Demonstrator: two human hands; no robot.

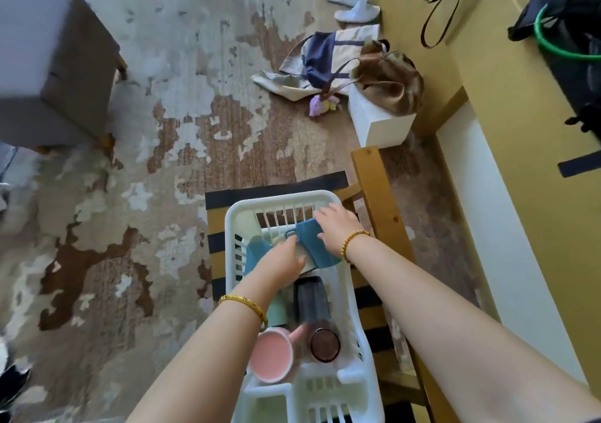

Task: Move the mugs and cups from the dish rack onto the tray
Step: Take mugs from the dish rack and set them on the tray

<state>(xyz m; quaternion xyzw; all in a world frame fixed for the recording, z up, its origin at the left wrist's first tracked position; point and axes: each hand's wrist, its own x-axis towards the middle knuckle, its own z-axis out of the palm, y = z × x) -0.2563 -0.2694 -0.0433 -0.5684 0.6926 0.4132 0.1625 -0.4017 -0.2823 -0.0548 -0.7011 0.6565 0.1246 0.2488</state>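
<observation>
Mugs are lying crowded in the dish rack (353, 296), so your right hand (338, 226) is grasping the blue mug (313, 244) while your left hand (286, 260), beside it, is reaching in, its grip hidden from view.

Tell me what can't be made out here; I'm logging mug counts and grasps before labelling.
- Tray: not in the head view.
- Left hand: it covers what the fingers touch; grip unclear.
- Pale green cup: mostly behind the left forearm.
- Dish rack: near end cut off by the bottom edge.
- Grey mug: blurred.

mugs 4 (317, 244) | dish rack 1 (234, 224) | hands 2 (286, 260)
</observation>
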